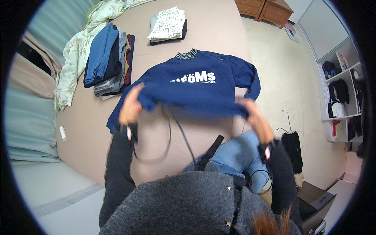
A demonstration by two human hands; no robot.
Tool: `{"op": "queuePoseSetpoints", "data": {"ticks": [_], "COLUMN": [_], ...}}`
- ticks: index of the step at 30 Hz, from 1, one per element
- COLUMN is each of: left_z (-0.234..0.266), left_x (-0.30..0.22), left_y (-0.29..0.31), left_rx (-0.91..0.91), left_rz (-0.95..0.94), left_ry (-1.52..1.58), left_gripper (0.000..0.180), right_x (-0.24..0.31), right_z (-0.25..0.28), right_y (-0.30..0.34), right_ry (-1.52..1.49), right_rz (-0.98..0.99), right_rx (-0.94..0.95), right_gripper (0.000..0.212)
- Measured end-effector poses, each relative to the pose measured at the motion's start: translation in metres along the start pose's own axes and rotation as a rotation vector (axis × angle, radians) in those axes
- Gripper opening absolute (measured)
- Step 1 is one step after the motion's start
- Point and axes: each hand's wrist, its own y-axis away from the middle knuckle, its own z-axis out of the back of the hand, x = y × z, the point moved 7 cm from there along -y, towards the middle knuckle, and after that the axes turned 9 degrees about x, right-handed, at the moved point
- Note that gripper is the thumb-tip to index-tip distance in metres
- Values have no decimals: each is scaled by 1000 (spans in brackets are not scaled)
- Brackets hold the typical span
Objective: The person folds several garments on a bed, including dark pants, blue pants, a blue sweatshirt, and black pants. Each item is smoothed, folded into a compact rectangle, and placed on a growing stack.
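Note:
A navy blue sweatshirt (199, 92) lies front up on the bed, its striped collar pointing away from me and white lettering across its chest. The near hem is blurred and looks lifted off the bed. At the hem's left corner, my left hand (132, 105) is closed on the cloth. My right hand (256, 119) grips the right corner of the same hem, its fingertips partly hidden by fabric and motion blur. The left sleeve extends beneath my left hand; the right sleeve bends down beside my right hand.
A tall pile of folded clothes (102, 58) sits left on the beige bed (152, 145), beside a floral quilt (72, 55). Farther back is a smaller folded stack (168, 24). Dark cables (182, 133) hang before me. Shelves with clothes (338, 94) stand at right.

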Motion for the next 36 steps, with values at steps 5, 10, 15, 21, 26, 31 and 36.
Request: {"op": "queuePoseSetpoints", "data": {"ticks": [5, 10, 15, 21, 26, 31, 36], "left_z": [65, 88, 43, -44, 51, 50, 17], "left_x": [-52, -97, -4, 154, 252, 267, 201], "left_y": [-124, -58, 46, 151, 133, 25, -42], "left_rx": [-70, -83, -151, 207, -238, -372, -422], "left_rz": [317, 123, 593, 816, 736, 641, 576], "left_ry": [909, 770, 254, 253, 172, 155, 611], "left_gripper": [26, 42, 74, 44, 31, 29, 28], "right_x": [193, 184, 31, -103, -39, -6, 29], "right_z": [-29, -55, -21, 85, 137, 99, 83], "right_y": [28, 103, 71, -2, -57, -132, -152], "right_ry": [-95, 166, 193, 835, 1023, 1196, 859], "right_rz": [622, 992, 671, 266, 434, 405, 410], "right_rx": [-97, -13, -78, -130, -458, -688, -479], "right_gripper": [20, 40, 64, 40, 30, 52, 29]}}
